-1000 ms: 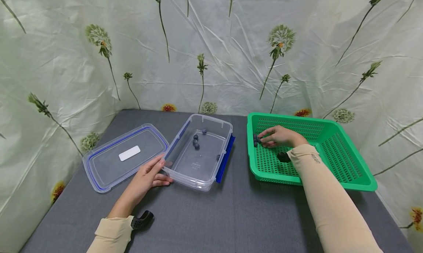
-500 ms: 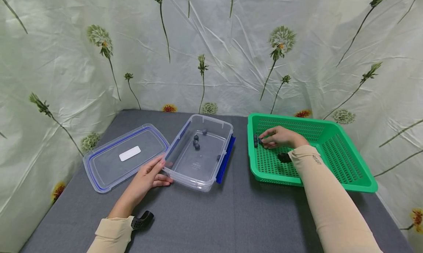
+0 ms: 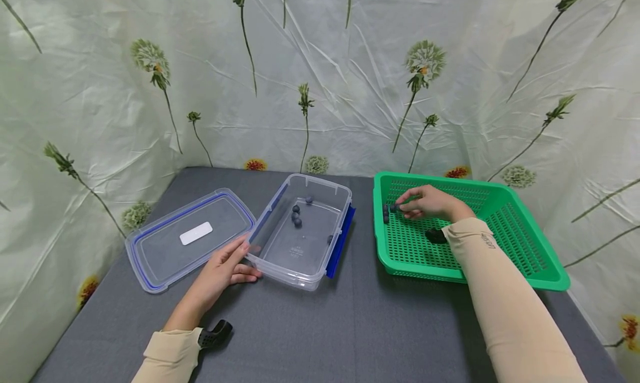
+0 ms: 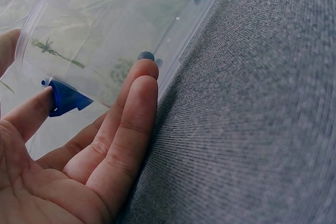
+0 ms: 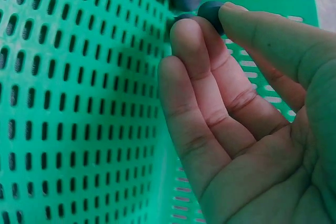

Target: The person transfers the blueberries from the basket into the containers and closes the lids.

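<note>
My right hand [image 3: 431,203] is inside the green plastic basket [image 3: 411,268], at its left end. Thumb and forefinger pinch a dark blueberry [image 5: 209,15], while the other fingers lie loosely bent. Against the basket's left wall, several more blueberries [image 3: 386,214] sit beside the fingertips. At the near left corner of the clear plastic container [image 3: 295,280], my left hand [image 3: 220,272] holds the rim and side, with one finger touching a blue latch [image 4: 68,98]. Several blueberries [image 3: 297,216] lie on the container's floor.
To the left, the clear lid [image 3: 165,260] with a blue seal and white label lies flat on the grey cloth [image 3: 340,327], close to the container. A second blue latch [image 3: 341,244] hangs on the container's right side. Floral fabric [image 3: 340,83] hangs behind.
My right hand has drawn slightly to the right inside the basket, bringing a blueberry away from those at the wall. The left hand and container have stayed in place.
</note>
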### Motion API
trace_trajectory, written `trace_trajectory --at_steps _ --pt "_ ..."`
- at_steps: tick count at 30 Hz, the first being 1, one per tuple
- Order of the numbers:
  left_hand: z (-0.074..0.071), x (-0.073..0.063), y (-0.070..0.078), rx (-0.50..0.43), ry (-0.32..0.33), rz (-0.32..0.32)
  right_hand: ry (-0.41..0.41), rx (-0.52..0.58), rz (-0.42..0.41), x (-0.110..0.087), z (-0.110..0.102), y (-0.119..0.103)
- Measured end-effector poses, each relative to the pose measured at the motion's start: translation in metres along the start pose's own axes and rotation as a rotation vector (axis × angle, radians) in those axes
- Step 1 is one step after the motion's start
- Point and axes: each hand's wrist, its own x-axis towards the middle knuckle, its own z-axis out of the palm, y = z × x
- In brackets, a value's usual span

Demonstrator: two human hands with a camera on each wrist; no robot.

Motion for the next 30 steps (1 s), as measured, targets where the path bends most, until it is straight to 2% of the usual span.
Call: trace_trajectory --at_steps 8,18,24,30 --pt "-0.001 0.0 -0.002 0.005 0.005 0.004 -0.005 0.052 -0.045 -0.003 -0.003 -0.014" --pt "-0.002 0.001 -0.002 0.004 0.0 0.003 0.007 0.047 -0.122 -0.008 -0.004 -0.037" --pt "-0.002 0.001 -0.002 0.007 -0.006 0.004 0.021 0.063 -0.135 -0.011 -0.005 -0.045" --pt "-0.003 0.002 -0.003 0.008 0.002 0.003 0.042 0.017 -0.15 -0.014 -0.003 -0.055"
